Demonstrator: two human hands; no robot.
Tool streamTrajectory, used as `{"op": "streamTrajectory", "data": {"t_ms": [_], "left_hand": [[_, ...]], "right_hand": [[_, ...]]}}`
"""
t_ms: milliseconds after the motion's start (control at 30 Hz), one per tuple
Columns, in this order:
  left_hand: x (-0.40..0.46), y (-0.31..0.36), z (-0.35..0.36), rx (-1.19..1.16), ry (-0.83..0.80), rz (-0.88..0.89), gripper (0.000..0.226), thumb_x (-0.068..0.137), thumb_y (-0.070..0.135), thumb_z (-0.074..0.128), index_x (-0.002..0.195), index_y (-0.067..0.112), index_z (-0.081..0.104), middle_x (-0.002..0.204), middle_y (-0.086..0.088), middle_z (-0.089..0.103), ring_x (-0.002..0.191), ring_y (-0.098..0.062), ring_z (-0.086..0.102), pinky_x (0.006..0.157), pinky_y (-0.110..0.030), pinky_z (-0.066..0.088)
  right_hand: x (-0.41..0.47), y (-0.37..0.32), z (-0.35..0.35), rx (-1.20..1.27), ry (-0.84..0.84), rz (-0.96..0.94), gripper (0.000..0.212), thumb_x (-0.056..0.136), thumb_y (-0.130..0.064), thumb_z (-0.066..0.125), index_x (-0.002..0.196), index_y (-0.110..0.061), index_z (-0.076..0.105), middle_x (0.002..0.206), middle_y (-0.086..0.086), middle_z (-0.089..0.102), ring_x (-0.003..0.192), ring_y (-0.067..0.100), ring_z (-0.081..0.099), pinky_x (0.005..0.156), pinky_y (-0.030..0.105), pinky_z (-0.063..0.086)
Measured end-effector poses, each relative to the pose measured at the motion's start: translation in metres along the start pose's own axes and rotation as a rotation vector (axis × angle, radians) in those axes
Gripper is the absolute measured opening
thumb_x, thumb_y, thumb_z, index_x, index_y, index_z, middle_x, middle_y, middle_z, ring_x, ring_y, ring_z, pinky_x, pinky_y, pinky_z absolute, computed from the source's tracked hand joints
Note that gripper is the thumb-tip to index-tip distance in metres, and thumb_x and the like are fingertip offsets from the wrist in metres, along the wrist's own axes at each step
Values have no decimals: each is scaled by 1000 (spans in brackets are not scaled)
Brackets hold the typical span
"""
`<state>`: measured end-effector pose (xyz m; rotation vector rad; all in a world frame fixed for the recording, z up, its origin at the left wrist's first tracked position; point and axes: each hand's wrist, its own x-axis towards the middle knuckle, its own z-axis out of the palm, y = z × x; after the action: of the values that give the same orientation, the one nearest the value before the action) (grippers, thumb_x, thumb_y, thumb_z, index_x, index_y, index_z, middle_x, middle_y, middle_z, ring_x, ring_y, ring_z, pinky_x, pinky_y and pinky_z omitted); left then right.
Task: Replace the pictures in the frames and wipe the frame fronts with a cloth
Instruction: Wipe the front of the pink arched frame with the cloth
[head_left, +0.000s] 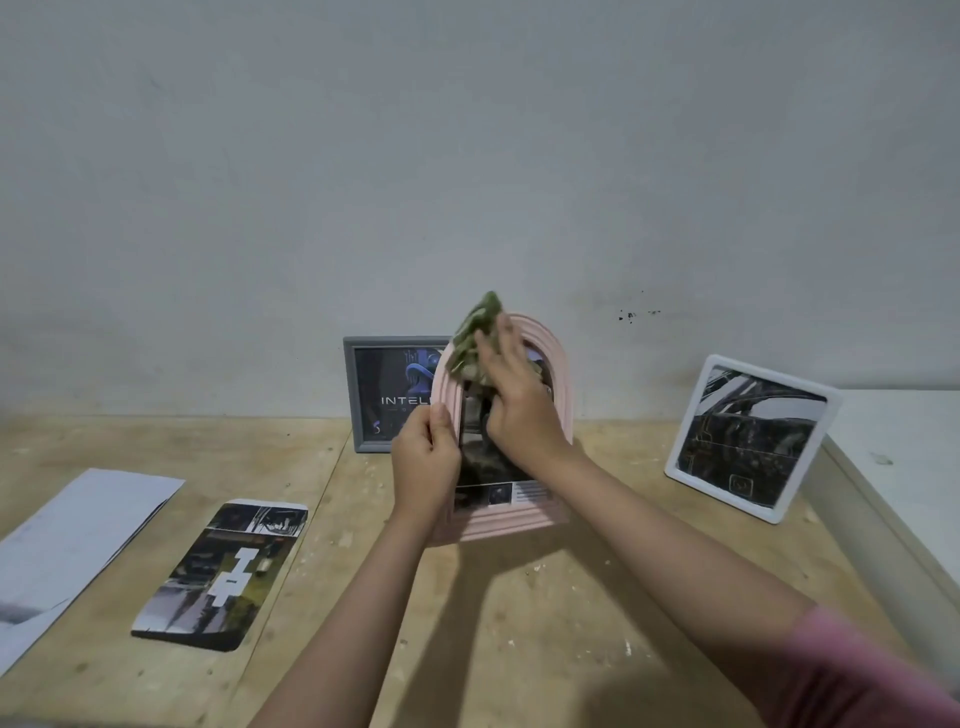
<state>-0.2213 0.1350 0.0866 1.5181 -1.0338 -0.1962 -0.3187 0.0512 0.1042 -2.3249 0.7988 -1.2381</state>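
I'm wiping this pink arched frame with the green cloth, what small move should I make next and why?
Probably sweep the cloth down the glass. The right hand presses it near the top of the pink frame, so the lower part of the front looks not yet covered, while the left hand grips the frame's left edge to steady it.

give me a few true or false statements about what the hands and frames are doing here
1. The right hand presses a green cloth against the pink arched frame. True.
2. The left hand rests flat on the wooden table. False: it grips the pink frame's left edge.
3. A grey frame stands against the wall behind the pink one. True.
4. The white square frame lies face down on the table. False: it stands tilted at the right, its picture showing.
5. A loose printed picture lies on the table at the left. True.
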Motion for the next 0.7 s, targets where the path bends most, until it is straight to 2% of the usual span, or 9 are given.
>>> {"op": "streamTrajectory", "data": {"t_ms": [100, 167, 233, 267, 400, 533, 567, 633, 700], "left_hand": [[7, -8, -4, -110, 27, -107, 38, 99, 29, 38, 65, 14, 47, 62, 1, 51, 64, -17, 47, 61, -33, 37], [10, -6, -7, -428, -38, -205, 46, 96, 51, 36, 88, 17, 67, 91, -5, 69, 93, -22, 63, 80, -37, 47], [8, 7, -11, -802, -59, -372, 71, 86, 71, 30, 117, 18, 64, 120, -10, 66, 116, -24, 60, 97, -40, 45], [8, 15, -14, -898, -39, -461, 78, 85, 73, 24, 122, 14, 61, 122, -11, 64, 116, -24, 59, 99, -40, 45], [14, 13, -31, -936, -39, -618, 88, 87, 73, 17, 107, 3, 67, 107, -17, 69, 103, -29, 65, 96, -42, 48], [16, 0, -44, -913, -114, -755, 66, 91, 55, 39, 59, 9, 75, 71, -15, 71, 66, -28, 70, 72, -39, 55], [18, -2, -46, -877, -160, -791, 57, 92, 47, 43, 62, 10, 75, 73, -15, 71, 67, -28, 70, 72, -38, 55], [20, -4, -48, -780, -214, -864, 42, 91, 36, 48, 92, 3, 74, 96, -21, 70, 87, -32, 70, 88, -45, 53], [22, -13, -46, -671, -207, -902, 45, 91, 32, 53, 118, -3, 62, 115, -26, 64, 103, -37, 65, 97, -51, 48]], "right_hand": [[-10, -13, 15, -33, -122, -199, 66, 74, 8, 33, 137, -5, 45, 156, 12, 17, 145, 33, 10, 116, 47, 20], [-17, -17, 22, -27, -172, -252, 60, 71, 14, 37, 126, -2, 55, 155, 11, 23, 145, 31, 13, 115, 52, 21], [-22, -18, 25, -7, -210, -242, 68, 67, 19, 39, 129, -6, 54, 155, 5, 25, 146, 25, 14, 116, 52, 19], [-24, -18, 26, -5, -232, -243, 70, 66, 19, 39, 130, -6, 54, 154, 4, 26, 145, 24, 15, 116, 53, 19], [-33, -19, 28, -5, -307, -279, 67, 61, 11, 36, 120, -6, 62, 148, 8, 40, 140, 31, 30, 108, 60, 28], [-44, -17, 26, 5, -434, -291, 71, 56, 8, 35, 117, -11, 65, 143, 4, 46, 137, 28, 35, 112, 55, 25], [-46, -16, 25, 6, -459, -291, 70, 57, 9, 35, 116, -11, 66, 142, 4, 48, 137, 28, 36, 113, 52, 25], [-50, -15, 23, 15, -497, -282, 68, 58, 10, 35, 114, -10, 68, 140, 4, 50, 134, 27, 39, 113, 47, 28], [-53, -14, 23, 19, -526, -271, 66, 59, 11, 34, 112, -9, 69, 138, 5, 52, 131, 26, 43, 111, 43, 32]]}}
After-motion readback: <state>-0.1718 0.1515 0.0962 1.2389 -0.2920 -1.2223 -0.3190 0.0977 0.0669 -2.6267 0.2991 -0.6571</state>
